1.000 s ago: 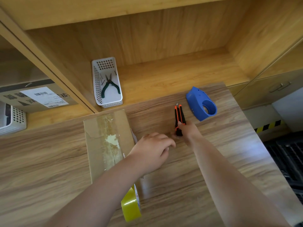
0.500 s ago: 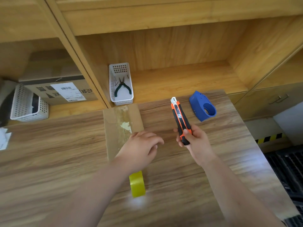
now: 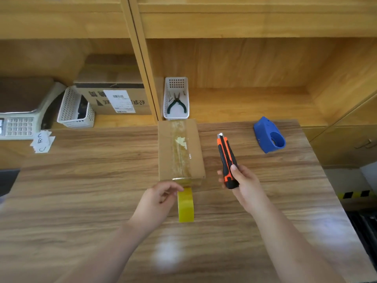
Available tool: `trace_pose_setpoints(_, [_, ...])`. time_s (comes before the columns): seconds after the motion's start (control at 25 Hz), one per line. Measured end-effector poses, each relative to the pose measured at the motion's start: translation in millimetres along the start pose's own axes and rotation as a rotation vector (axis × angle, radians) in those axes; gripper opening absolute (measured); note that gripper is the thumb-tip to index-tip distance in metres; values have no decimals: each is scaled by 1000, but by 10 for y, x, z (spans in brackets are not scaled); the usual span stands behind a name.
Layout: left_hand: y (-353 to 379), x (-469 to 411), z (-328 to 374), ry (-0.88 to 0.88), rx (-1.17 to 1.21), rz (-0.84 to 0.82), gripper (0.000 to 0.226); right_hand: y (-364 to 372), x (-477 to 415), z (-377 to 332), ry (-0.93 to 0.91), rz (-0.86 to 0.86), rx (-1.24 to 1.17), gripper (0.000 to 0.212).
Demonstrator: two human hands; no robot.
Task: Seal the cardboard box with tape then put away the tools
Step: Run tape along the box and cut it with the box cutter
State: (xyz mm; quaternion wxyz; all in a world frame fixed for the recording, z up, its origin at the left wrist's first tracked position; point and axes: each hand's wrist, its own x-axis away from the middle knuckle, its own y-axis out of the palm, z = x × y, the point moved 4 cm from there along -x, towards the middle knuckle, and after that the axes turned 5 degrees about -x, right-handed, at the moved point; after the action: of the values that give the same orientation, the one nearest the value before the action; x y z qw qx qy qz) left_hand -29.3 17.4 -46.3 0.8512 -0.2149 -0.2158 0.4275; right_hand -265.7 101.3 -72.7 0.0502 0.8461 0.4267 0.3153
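1. Lying lengthwise near the middle of the desk's far edge: cardboard box, flaps closed, a strip of clear yellowish tape running along the top seam, a torn pale patch showing on it.
2. Standing on edge just beside the box's near end: yellow tape roll, with a band of tape running from it up onto the box's near edge.
3. Reaching in from the near edge: left hand, fingers curled, thumb and fingertips pinching at the tape where roll meets box; exact contact hard to make out.
4. Hovering right of the box, clear of it: right hand, fingers wrapped around the rear of the orange-and-black utility knife, thumb lying on top of the handle.
5. Pointing toward the far edge, tilted slightly left: knife tip, a short silver piece showing at the end; blade length not resolvable.
6. Resting near the far right corner of the desk, well apart from both hands: blue tape dispenser, round opening facing right.
7. Sitting in the shelf bay just beyond the box's far end: white perforated basket, holding dark-handled pliers.
8. Occupying the left shelf bay: a second white basket, a labelled carton and a weighing scale.
9. Lying at the far left edge of the desk: small paper slips with handwritten marks.
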Motion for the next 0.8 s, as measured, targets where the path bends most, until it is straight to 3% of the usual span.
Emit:
trace_pose_setpoints(0.08, [86, 92, -255, -179, 46, 31, 40, 30, 18, -11, -13, -83, -25, 26])
trace_pose_setpoints(0.2, [311, 191, -540, -463, 149, -34, 21, 26, 76, -21, -37, -59, 83, 25])
trace_pose_setpoints(0.28, [456, 207, -602, -587, 240, -86, 32, 32, 120, -19, -43, -23, 129, 23])
trace_pose_setpoints(0.36, [539, 193, -547, -592, 296, -105, 27, 37, 163, 16, -15, -4, 98, 18])
trace_pose_setpoints(0.64, [628, 235, -460, -613, 386, 9, 17, 22, 340, 36, 31, 100, 158, 39])
trace_pose_setpoints(0.8, [591, 387, -472, -639, 517, 69, 16, 13, 411, 6, 34, 16, 68, 25])
